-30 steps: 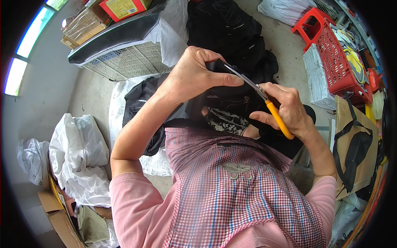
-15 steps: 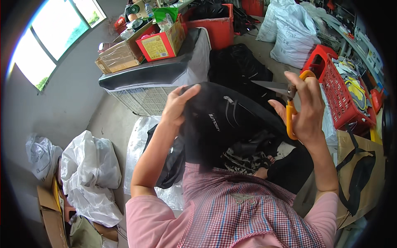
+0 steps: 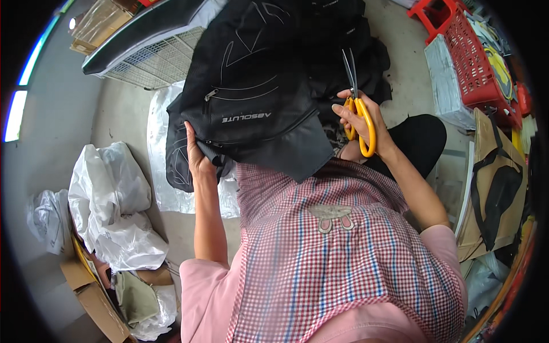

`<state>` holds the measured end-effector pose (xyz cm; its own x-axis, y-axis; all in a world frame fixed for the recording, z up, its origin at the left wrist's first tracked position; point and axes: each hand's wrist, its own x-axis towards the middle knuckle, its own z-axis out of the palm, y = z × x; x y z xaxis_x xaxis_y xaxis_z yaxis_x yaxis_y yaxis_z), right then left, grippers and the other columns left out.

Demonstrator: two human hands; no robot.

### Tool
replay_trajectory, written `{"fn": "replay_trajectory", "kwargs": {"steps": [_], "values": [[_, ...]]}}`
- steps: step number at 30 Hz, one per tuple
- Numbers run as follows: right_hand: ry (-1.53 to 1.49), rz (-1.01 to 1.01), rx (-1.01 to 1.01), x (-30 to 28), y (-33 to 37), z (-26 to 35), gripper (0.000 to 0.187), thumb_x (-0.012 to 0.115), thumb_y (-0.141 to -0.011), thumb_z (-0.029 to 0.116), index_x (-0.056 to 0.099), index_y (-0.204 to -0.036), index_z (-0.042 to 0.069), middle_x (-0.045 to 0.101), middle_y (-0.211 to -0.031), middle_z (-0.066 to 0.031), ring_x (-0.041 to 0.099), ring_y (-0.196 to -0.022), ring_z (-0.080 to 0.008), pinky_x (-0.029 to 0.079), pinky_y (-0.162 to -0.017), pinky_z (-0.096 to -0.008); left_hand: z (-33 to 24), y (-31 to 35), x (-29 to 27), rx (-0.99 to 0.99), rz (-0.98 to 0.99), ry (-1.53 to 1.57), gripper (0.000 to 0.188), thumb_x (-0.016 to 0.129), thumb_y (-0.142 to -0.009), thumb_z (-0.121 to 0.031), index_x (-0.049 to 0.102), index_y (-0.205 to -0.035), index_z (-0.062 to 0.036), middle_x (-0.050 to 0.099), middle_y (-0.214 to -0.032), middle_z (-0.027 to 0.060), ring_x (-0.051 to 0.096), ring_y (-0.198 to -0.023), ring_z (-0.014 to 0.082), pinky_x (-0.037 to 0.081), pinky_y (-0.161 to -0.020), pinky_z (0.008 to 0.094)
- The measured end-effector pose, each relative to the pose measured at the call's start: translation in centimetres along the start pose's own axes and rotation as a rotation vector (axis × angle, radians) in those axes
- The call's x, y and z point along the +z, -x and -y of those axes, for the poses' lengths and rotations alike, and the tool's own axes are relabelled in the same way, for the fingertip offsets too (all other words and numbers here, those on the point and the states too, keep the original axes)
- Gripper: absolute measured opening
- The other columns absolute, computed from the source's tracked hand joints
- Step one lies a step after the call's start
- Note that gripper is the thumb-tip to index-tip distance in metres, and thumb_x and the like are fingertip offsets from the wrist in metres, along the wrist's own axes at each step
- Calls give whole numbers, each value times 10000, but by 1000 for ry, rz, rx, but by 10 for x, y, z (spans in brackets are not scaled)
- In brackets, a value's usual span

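Observation:
A black zippered bag piece (image 3: 251, 97) with pale trim lines and a printed mark spreads over my lap, its far part lying away from me. At its near left edge my left hand (image 3: 200, 157) grips the fabric, thumb on top and the other fingers hidden beneath. My right hand (image 3: 366, 117) holds scissors with yellow handles (image 3: 370, 137) just right of the piece. Their blades point away from me, slightly parted, with no fabric seen between them. A smooth black flap (image 3: 309, 150) hangs at the near right corner of the piece, over my checked apron (image 3: 337, 257).
More black fabric pieces (image 3: 369, 63) lie on the floor ahead. A wire cage (image 3: 151, 57) with a padded black top stands far left. White plastic sacks (image 3: 108, 200) and an open carton (image 3: 94, 297) are at left; a red basket (image 3: 474, 74) and cardboard (image 3: 497, 177) at right.
The black piece has come down flatter across my lap, showing its zips and mark. My left hand moved lower left; my right hand lowered the scissors, turning their blades from leftward to away from me.

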<state>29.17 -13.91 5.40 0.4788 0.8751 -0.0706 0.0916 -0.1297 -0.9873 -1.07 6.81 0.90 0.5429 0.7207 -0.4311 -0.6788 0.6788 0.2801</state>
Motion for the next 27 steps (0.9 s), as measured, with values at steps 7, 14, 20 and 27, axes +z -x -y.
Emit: {"fn": "replay_trajectory", "kwargs": {"steps": [7, 14, 20, 27], "values": [[-19, 37, 41, 22, -4, -7, 338, 691, -797, 83, 565, -1108, 41, 510, -737, -4, 459, -592, -75, 384, -537, -170, 15, 7, -21, -16, 51, 111, 342, 627, -892, -305, 613, -1173, -110, 662, -1118, 79, 655, -997, 204, 526, -921, 381], [29, 5, -126, 27, -15, -6, 344, 641, -773, 11, 571, -1107, 57, 533, -786, -21, 484, -641, -83, 398, -574, -180, 20, 30, -26, 198, -167, -310, 345, 653, -882, -254, 603, -1181, -91, 636, -1148, 84, 660, -916, 208, 541, -834, 332], [53, 32, -276, 22, -12, 14, 373, 624, -749, -29, 574, -1105, 72, 549, -830, -24, 500, -688, -89, 414, -627, -192, 16, 34, 41, 1007, -22, -1723, 402, 702, -814, -160, 572, -1183, -70, 522, -1246, 98, 598, -853, 192, 504, -683, 267], [94, 129, -355, 22, -6, 44, 390, 629, -747, -40, 568, -1114, 73, 557, -849, -28, 511, -718, -99, 420, -662, -199, 97, -11, 154, 834, 1084, -1953, 461, 820, -650, -244, 651, -1048, -83, 584, -1172, 29, 596, -691, 156, 481, -617, 237]]}}
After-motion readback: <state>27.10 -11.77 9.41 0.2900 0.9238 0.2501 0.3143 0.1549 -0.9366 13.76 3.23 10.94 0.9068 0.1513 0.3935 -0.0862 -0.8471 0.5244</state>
